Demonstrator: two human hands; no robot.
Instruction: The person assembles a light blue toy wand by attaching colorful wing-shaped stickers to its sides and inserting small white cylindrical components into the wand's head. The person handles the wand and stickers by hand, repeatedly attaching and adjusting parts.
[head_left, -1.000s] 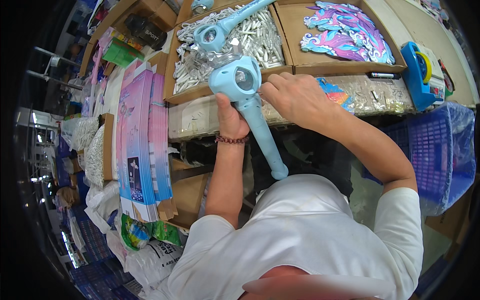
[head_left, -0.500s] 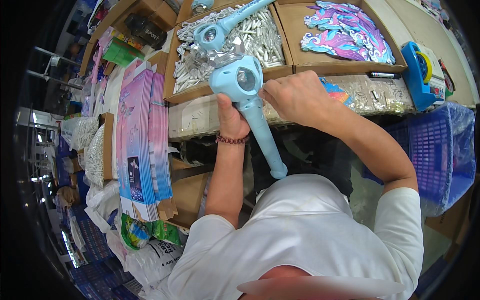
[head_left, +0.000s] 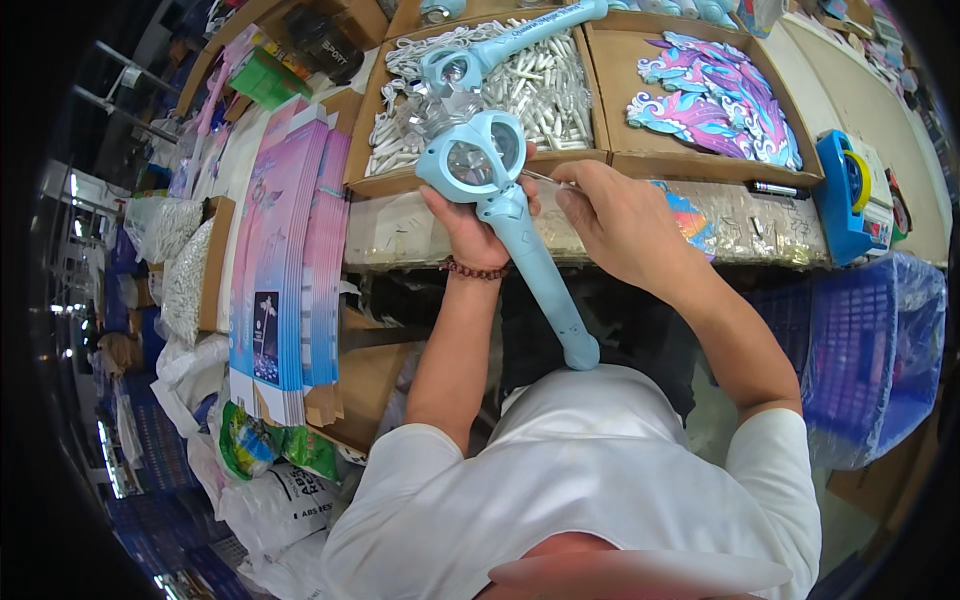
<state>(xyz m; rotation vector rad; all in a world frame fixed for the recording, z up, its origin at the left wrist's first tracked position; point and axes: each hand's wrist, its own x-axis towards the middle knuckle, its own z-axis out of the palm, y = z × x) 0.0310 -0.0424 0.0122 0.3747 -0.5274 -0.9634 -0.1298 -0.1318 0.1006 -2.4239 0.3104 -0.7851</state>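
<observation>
My left hand [head_left: 470, 232] is closed around the neck of a light-blue toy wand [head_left: 528, 262]. Its round head has clear windows and a clear, faceted crown-like piece on top; the handle slants down to my shirt. With bent fingers my right hand [head_left: 622, 222] grips a thin metal tool [head_left: 541, 178], perhaps tweezers. The tool's far end reaches the right side of the wand's head, where the exact contact is hidden. Beyond the crown, a second light-blue wand [head_left: 530, 36] lies across a cardboard box [head_left: 480, 182] of white cables and small white sticks.
To the right, another box [head_left: 680, 165] holds purple-and-blue wing-shaped pieces [head_left: 715, 100]. A black marker [head_left: 778, 189], a blue tape dispenser [head_left: 845, 205] and a blue basket [head_left: 865, 350] lie further right. Flat pink-and-blue printed cartons [head_left: 285, 260] stand stacked at the left.
The wand has turned in my left hand, bringing its clear windows more into view. My right hand has drawn slightly away from the head, and the thin metal tool now shows.
</observation>
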